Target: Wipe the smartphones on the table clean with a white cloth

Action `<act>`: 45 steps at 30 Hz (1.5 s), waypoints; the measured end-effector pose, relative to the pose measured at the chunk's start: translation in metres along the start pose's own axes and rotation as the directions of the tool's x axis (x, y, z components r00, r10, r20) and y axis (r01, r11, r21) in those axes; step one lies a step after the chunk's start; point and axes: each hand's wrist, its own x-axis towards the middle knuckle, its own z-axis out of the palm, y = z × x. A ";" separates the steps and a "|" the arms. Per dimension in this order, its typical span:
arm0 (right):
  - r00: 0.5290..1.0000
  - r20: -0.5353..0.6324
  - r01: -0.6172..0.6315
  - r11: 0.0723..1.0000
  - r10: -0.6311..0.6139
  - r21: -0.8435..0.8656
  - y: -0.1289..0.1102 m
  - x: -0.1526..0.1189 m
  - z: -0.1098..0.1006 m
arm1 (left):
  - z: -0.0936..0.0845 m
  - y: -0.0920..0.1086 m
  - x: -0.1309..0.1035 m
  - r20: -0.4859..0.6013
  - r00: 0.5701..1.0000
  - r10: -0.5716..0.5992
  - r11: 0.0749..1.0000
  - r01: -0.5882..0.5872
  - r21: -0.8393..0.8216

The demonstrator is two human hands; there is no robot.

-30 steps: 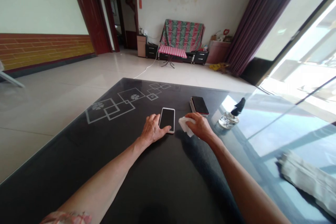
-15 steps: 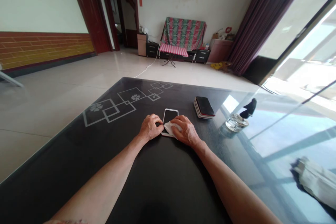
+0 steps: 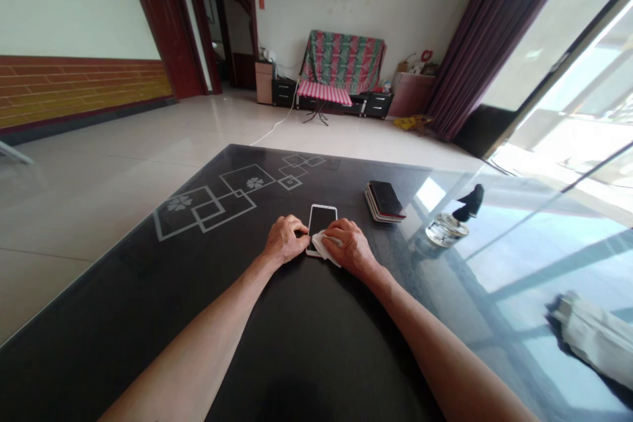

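Observation:
A white-framed smartphone point(image 3: 324, 213) with a dark screen lies flat on the black table point(image 3: 277, 343). My left hand point(image 3: 287, 239) rests at its left side, fingers curled and the thumb and fingertips pinching the lower left edge. Under the fingers of my right hand point(image 3: 352, 247) is a crumpled white tissue or thin cloth point(image 3: 322, 245), pressed onto the lower right part of the screen. That hand and the tissue cover the phone's lower right corner.
Right of the phone sits a stack of phone-like flat slabs point(image 3: 386, 200), a black one on top. Farther right stands a clear glass bottle point(image 3: 446, 231) with a black top. A whitish cloth bundle point(image 3: 593, 333) lies at the right.
My right hand and the tissue have shifted slightly over the phone's lower part, and the tissue's folds look different. My left hand stays at the phone's left edge.

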 end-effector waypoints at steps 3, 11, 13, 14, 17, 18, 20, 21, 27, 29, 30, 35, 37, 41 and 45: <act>0.998 0.026 -0.050 0.999 0.050 -0.006 0.000 0.003 0.001 | 0.000 -0.001 0.001 0.012 1.000 -0.004 1.000 0.004 -0.008; 0.987 0.052 -0.144 0.981 0.152 -0.134 0.007 0.038 0.011 | 0.000 0.000 0.001 0.010 1.000 0.005 1.000 -0.005 -0.005; 0.981 0.067 -0.169 0.969 0.184 -0.181 0.008 0.052 0.014 | 0.001 0.000 0.001 0.013 1.000 0.003 1.000 -0.003 -0.003; 0.977 0.073 -0.181 0.963 0.199 -0.200 0.009 0.059 0.016 | 0.001 0.000 0.001 0.013 1.000 0.002 1.000 -0.002 -0.002; 0.971 0.086 -0.198 0.952 0.223 -0.234 0.010 0.074 0.021 | 0.001 -0.001 0.002 0.019 1.000 -0.001 1.000 0.001 -0.004; 0.972 0.088 -0.193 0.951 0.220 -0.241 0.009 0.076 0.022 | 0.001 -0.001 0.002 0.021 1.000 -0.002 1.000 0.002 -0.005; 0.975 0.097 -0.168 0.952 0.198 -0.255 0.007 0.074 0.022 | 0.000 0.000 0.002 0.025 1.000 -0.004 1.000 0.004 -0.007; 0.978 0.104 -0.147 0.955 0.179 -0.259 0.005 0.070 0.020 | -0.001 0.001 0.002 0.026 1.000 -0.005 1.000 0.006 -0.008; 0.991 0.131 0.003 0.976 0.025 -0.216 -0.009 0.022 0.002 | -0.003 0.005 0.001 0.026 1.000 -0.007 1.000 0.008 -0.012; 0.990 0.143 0.036 0.980 -0.008 -0.197 -0.011 0.012 -0.003 | -0.002 0.005 0.001 0.015 1.000 -0.011 1.000 0.011 -0.012; 0.989 0.150 0.044 0.980 -0.015 -0.193 -0.012 0.010 -0.004 | -0.002 0.004 0.001 0.011 1.000 -0.014 1.000 0.014 -0.013; 0.988 0.152 0.015 0.971 0.023 -0.239 -0.005 0.029 0.003 | 0.000 0.002 0.002 0.008 1.000 -0.019 1.000 0.019 -0.016; 0.988 0.143 -0.009 0.964 0.049 -0.267 -0.002 0.043 0.009 | 0.000 0.002 0.002 0.009 1.000 -0.022 1.000 0.022 -0.009; 0.985 0.141 -0.054 0.954 0.100 -0.295 0.003 0.068 0.018 | 0.001 0.002 0.002 0.000 1.000 -0.021 1.000 0.021 -0.007; 0.984 0.124 -0.086 0.950 0.129 -0.301 0.005 0.078 0.026 | 0.002 0.002 0.002 -0.007 1.000 -0.027 1.000 0.027 -0.007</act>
